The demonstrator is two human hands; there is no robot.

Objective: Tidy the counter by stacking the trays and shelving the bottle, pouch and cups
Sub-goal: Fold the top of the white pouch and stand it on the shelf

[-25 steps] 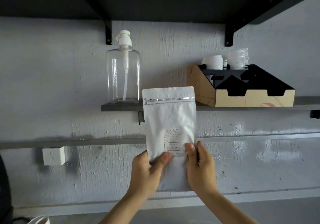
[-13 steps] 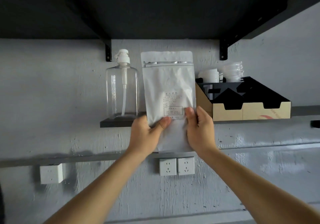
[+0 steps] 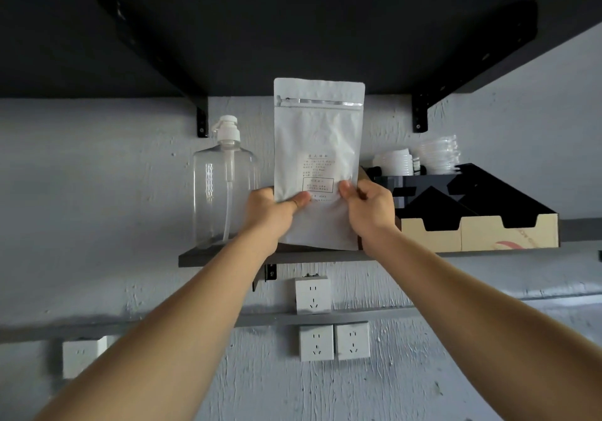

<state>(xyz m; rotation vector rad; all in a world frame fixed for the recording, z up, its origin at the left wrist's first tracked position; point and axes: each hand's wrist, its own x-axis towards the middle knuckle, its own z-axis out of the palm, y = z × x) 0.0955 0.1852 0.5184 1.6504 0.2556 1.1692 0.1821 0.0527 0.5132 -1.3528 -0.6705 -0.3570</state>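
Both grips, left hand (image 3: 272, 213) and right hand (image 3: 368, 212), pinch the lower edges of the upright white zip-top foil pouch (image 3: 317, 160), apparently steadying it so it stands on the dark wall shelf (image 3: 224, 256) between the clear pump bottle (image 3: 223, 192) and the black-and-tan cardboard organiser (image 3: 488, 222)
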